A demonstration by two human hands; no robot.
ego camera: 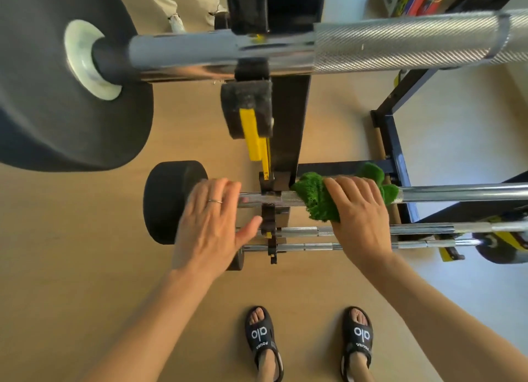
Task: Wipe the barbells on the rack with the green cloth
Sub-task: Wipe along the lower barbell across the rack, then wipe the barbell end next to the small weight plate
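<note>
Right now my right hand [361,210] presses the green cloth [317,199] around the second barbell [457,191] just beside the rack [288,124] upright, while my left hand [213,219] rests flat, fingers straight, steadying it. Soft and light, the cloth wraps easily; the steel feels slick, so I bunch it thick.

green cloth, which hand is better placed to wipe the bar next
Right. The right hand presses the green cloth onto the bar, so it can slide along. The left hand lies open near the plate, without the cloth.
</note>
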